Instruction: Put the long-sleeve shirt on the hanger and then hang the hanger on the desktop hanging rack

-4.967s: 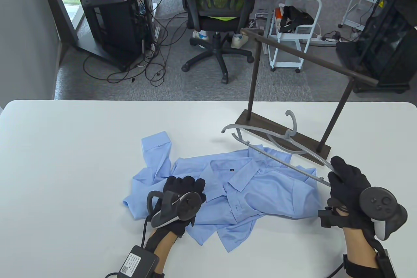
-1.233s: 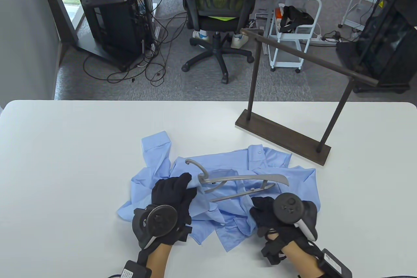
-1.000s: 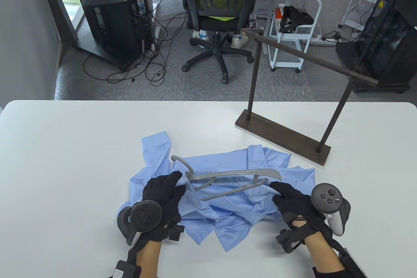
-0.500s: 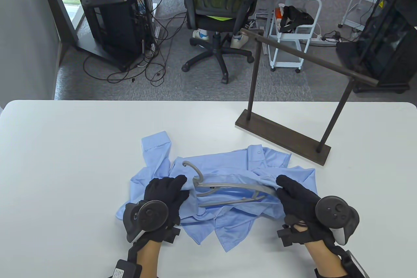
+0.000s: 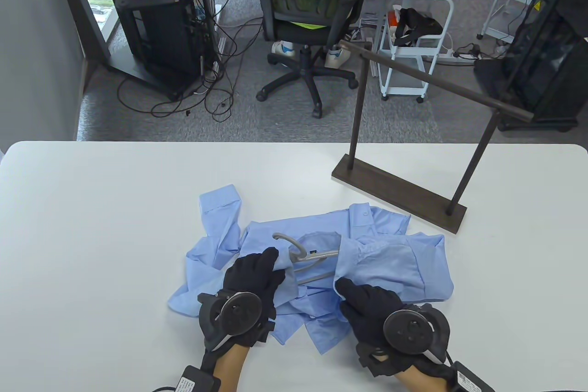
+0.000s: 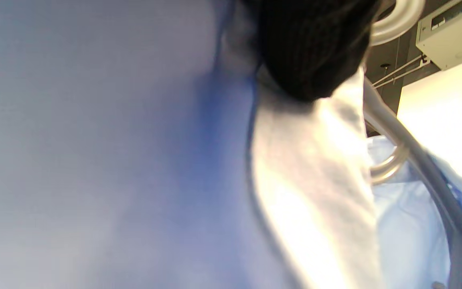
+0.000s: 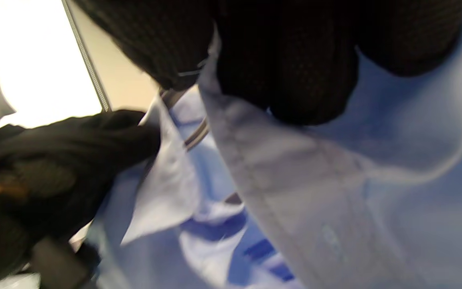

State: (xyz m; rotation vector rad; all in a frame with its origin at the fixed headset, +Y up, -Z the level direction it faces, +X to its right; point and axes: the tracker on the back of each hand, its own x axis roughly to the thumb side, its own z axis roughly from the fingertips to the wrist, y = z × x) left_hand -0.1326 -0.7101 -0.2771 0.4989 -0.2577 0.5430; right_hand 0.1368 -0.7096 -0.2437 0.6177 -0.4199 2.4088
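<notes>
A light blue long-sleeve shirt (image 5: 390,263) lies crumpled at the table's front middle. A grey hanger (image 5: 301,256) sits at its collar, hook up and to the left. The hanger's right arm is hidden under the shirt's right shoulder. My left hand (image 5: 259,272) pinches the left collar and front edge of the shirt (image 6: 315,172) beside the hanger (image 6: 411,148) neck. My right hand (image 5: 358,295) grips the shirt's right front edge (image 7: 263,160), the cloth pinched between its fingers (image 7: 287,80). The dark wooden rack (image 5: 441,88) stands at the back right.
The rack's base (image 5: 395,192) lies just behind the shirt's right shoulder. One sleeve cuff (image 5: 220,201) sticks out to the back left. Beyond the white table (image 5: 92,208) are an office chair (image 5: 312,1) and a computer stand (image 5: 156,15).
The hanger's right arm has gone under the shirt's right shoulder. My right hand has moved left and nearer, from the hanger's end to the shirt's front edge. My left hand has kept its pinch.
</notes>
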